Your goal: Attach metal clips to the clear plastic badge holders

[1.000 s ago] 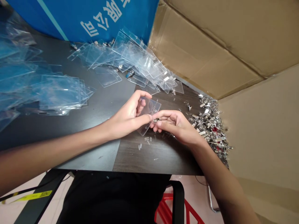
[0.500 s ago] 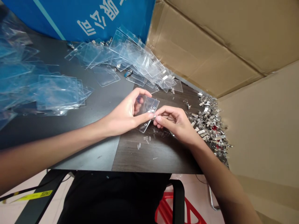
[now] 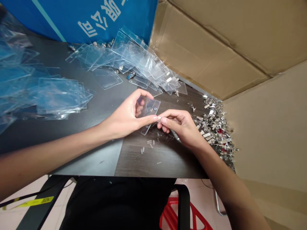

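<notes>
A clear plastic badge holder [image 3: 151, 108] with small punched holes along one edge is held above the table by my left hand [image 3: 130, 113], its fingers behind and its thumb stretched across the front to the holed edge. My right hand [image 3: 179, 126] pinches a small metal badge clip [image 3: 159, 119] between thumb and forefinger, right at that edge and against my left thumb tip. Most of the clip is hidden by my fingertips, so I cannot tell whether it is fastened to the holder.
Clear badge holders lie heaped at the left [image 3: 57, 95] and at the back [image 3: 144, 60]. A pile of metal clips [image 3: 216, 127] lies at the right by a cardboard box [image 3: 192, 48]. Small clear plastic bits [image 3: 150, 142] are scattered on the dark table [image 3: 139, 164]. A blue panel [image 3: 72, 19] stands behind.
The badge holder has turned slightly and shifted a little left, its holed edge now tilted away from the view. Both hands keep their grip, fingertips still meeting at the clip.
</notes>
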Motion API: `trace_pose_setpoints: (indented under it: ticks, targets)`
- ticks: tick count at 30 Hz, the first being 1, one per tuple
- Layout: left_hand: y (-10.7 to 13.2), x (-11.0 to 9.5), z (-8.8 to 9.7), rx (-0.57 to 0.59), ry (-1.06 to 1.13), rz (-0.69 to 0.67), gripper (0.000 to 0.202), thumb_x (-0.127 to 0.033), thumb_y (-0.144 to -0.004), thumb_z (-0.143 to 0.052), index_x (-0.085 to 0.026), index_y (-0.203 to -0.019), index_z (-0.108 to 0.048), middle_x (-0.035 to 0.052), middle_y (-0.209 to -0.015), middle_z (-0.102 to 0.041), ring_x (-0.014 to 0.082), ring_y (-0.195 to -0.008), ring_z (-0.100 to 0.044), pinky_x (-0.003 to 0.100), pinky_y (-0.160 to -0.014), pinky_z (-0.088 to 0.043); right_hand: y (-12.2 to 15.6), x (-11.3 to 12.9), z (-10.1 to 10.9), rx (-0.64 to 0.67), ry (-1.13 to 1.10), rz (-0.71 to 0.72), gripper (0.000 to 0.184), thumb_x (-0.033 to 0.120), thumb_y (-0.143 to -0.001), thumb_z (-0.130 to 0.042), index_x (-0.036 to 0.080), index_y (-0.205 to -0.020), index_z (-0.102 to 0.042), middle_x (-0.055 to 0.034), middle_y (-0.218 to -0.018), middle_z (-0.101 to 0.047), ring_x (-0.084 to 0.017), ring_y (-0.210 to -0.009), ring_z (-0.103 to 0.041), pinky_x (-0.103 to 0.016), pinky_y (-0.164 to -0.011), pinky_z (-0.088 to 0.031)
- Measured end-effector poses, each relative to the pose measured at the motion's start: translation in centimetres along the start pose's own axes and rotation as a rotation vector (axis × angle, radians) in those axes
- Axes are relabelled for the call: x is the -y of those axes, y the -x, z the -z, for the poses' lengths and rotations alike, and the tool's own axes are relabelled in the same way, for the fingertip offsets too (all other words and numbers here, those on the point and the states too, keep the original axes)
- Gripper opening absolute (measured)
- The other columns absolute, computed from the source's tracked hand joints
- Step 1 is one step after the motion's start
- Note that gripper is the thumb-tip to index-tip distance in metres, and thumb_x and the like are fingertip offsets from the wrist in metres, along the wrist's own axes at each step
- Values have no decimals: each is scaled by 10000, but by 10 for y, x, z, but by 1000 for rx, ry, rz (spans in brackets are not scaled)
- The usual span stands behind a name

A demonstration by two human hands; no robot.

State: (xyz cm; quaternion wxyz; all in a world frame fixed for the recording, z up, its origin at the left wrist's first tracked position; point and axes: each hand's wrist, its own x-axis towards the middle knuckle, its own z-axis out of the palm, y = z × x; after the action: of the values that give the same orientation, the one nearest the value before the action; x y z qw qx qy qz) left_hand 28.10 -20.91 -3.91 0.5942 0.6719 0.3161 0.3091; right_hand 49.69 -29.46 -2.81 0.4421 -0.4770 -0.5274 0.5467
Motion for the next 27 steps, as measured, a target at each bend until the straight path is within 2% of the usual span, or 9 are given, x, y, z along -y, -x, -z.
trace_pose_setpoints:
  ticks: [3,6,10,14,17,21,24,27]
  targets:
    - [0,0,0,9,18,12,563,-361,-792,-936,-235,-1225,-599,-7,-966,-499,140,-788,-468,310,-681,-399,0,-1,-1,-5,-25,-9,265,455,-896,-963,212,-938,-867,-11,-813,-795,-102,-648,-637,-238,-595,-523]
    - [-1,-1,0,4,19,23,575,-366,-784,-946,-235,-1225,-601,1,-975,-518,154,-826,-508,308,-684,-406,0,-1,-1,5,-42,5,251,418,-881,-981,205,-950,-868,-16,-825,-808,-101,-646,-652,-231,-590,-528]
    - [-1,-3,-1,-25,-5,22,578,-344,-766,-938,-233,-1219,-597,-9,-955,-481,164,-858,-506,316,-715,-414,0,3,-1,23,-33,21,285,444,-895,-963,193,-972,-854,-24,-846,-810,-107,-659,-668,-235,-598,-533]
    - [1,-5,-3,-62,-13,-13,570,-298,-740,-943,-235,-1189,-597,-14,-949,-465,167,-879,-500,319,-753,-417,-2,3,-3,-2,9,9,312,398,-807,-1029,190,-915,-824,-2,-829,-776,-108,-685,-647,-244,-653,-533]
    - [1,-4,-3,-3,40,34,547,-331,-755,-939,-233,-1173,-602,-16,-953,-484,160,-859,-484,311,-745,-399,-3,0,-3,-15,20,13,314,379,-789,-1040,188,-850,-798,10,-773,-742,-114,-668,-617,-257,-668,-523]
    - [1,-3,-3,54,188,88,549,-386,-761,-952,-223,-1155,-606,-27,-934,-494,156,-851,-467,292,-743,-383,-4,-2,-3,-23,74,62,281,367,-827,-1012,188,-850,-796,-8,-809,-757,-137,-717,-640,-267,-702,-511]
    - [1,-5,-1,84,230,95,527,-439,-821,-928,-222,-1184,-614,-45,-876,-470,153,-813,-449,290,-734,-377,-4,0,-2,-44,127,100,298,384,-850,-989,191,-820,-764,-12,-802,-746,-151,-728,-633,-274,-709,-496]
    - [1,-6,4,92,217,129,476,-524,-903,-846,-230,-1210,-633,-26,-905,-522,171,-827,-510,306,-733,-418,-5,2,-1,-59,146,113,349,424,-857,-972,195,-785,-719,-6,-763,-707,-155,-702,-596,-284,-696,-476]
